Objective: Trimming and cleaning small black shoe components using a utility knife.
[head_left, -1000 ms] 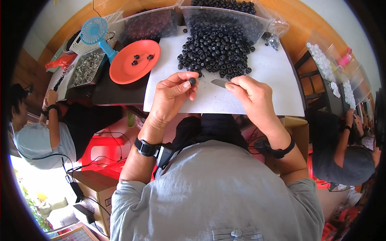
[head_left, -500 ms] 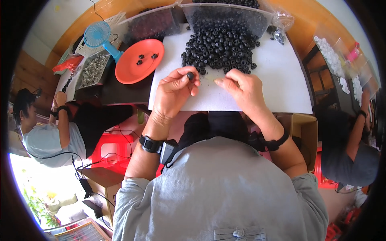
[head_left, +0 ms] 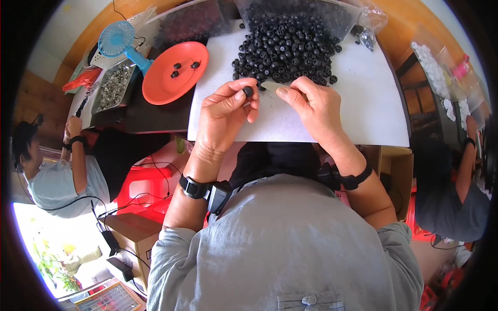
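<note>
A dark counter (head_left: pixel 161 118) runs across in front of the person; a big white sheet (head_left: pixel 368 114) lies on it, under both hands; at the back stands a clear box (head_left: pixel 353 26), and dark beads show through its side. A large heap of black beads (head_left: pixel 288 49) spreads over the white sheet, in front of the box; to the left sits a red plate (head_left: pixel 155 88), with a small blue fan (head_left: pixel 115 39) just beside it.

The left hand (head_left: pixel 228 106) pinches one bead (head_left: pixel 248 92) between finger and thumb, up over the white sheet, near the front of the heap; the right hand (head_left: pixel 317 106) grips a thin, flat blade (head_left: pixel 271 86) and points its tip at that bead; the tip is just beside the left fingers, but I can't tell if it touches.

Three small black pieces (head_left: pixel 177 66) lie on the plate, apart from one another; they are too tiny to tell if they have been worked on; if they are the done ones, then only a little is done; one bead is in hand now, and the heap looks like nearly all that is left.
</note>
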The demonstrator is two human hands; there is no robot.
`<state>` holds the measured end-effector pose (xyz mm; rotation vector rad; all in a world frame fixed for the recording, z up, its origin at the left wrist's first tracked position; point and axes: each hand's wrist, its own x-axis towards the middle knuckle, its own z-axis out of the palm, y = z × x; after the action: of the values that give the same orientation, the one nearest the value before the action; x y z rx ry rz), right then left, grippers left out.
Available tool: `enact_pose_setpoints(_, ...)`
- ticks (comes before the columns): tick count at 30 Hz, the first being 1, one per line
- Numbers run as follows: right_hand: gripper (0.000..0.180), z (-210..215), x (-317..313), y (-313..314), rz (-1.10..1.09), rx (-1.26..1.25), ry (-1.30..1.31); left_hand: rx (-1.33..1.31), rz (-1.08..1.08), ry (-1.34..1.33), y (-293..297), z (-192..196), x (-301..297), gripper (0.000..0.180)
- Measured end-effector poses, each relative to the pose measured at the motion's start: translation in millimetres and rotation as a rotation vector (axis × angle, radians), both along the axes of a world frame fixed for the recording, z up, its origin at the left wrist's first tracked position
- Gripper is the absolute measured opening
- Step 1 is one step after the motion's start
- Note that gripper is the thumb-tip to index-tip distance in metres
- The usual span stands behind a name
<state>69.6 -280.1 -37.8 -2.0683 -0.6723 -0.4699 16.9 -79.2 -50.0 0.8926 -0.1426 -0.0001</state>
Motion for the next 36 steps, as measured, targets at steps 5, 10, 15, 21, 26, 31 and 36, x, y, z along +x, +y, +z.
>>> enact_pose_setpoints(5, 0.031, -3.2, -2.4, -0.4, 0.007, 0.038, -0.021, -0.021, -0.003, -0.036, 0.1, 0.8, -0.2, 0.028)
enact_pose_setpoints(10, 0.029, -5.5, -1.6, -1.3, 0.021, 0.069, -0.016, -0.033, -0.009, -0.032, 1.3, -3.0, -0.4, 0.028)
enact_pose_setpoints(15, 0.031, -0.4, -2.3, -2.5, 0.044, 0.069, 0.029, 0.000, -0.012, -0.026, 0.0, 0.5, -1.8, 0.027)
enact_pose_setpoints(21, 0.034, 5.4, -4.6, -3.3, 0.079, 0.080, 0.156, 0.033, -0.006, -0.019, -1.8, 2.7, -3.5, 0.027)
enact_pose_setpoints(26, 0.034, 4.0, -8.3, -1.9, 0.058, 0.055, 0.077, 0.095, -0.004, -0.008, -3.2, 4.5, -5.8, 0.026)
enact_pose_setpoints(31, 0.034, -0.3, -8.1, -2.4, 0.066, 0.082, 0.033, 0.140, 0.023, 0.000, -7.4, 7.6, -9.3, 0.027)
enact_pose_setpoints(36, 0.032, -0.4, -8.8, -1.6, 0.058, 0.072, 0.028, 0.104, 0.016, 0.011, -8.7, 3.7, -9.6, 0.028)
